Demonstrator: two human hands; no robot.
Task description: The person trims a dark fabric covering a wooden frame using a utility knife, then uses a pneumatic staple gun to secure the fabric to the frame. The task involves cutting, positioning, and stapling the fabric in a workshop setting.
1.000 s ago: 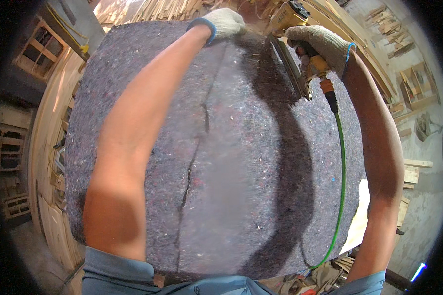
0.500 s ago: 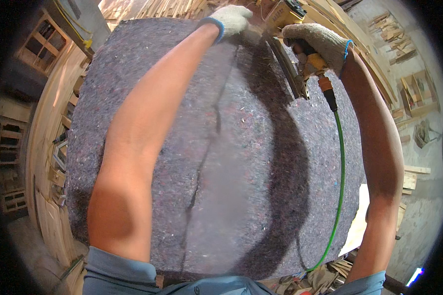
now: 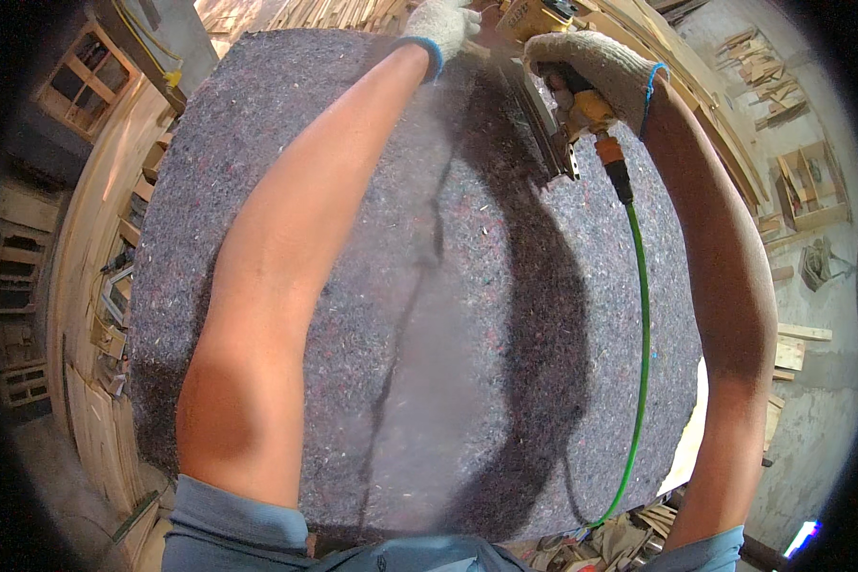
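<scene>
head view: right hand [image 3: 596,62] closed around yellow nail gun [image 3: 553,105], gloved left hand [image 3: 445,21] flat on grey felt [image 3: 353,286]

Bright daylight, hard shadows, strong fisheye bend.

Light falls from the left, so the arms throw dark, sharp-edged shadows rightward across the grey felt sheet [image 3: 505,315]. The near forearms look soft and slightly blurred. Straight wood edges curve toward the rim, which fades into a black round border.
</scene>
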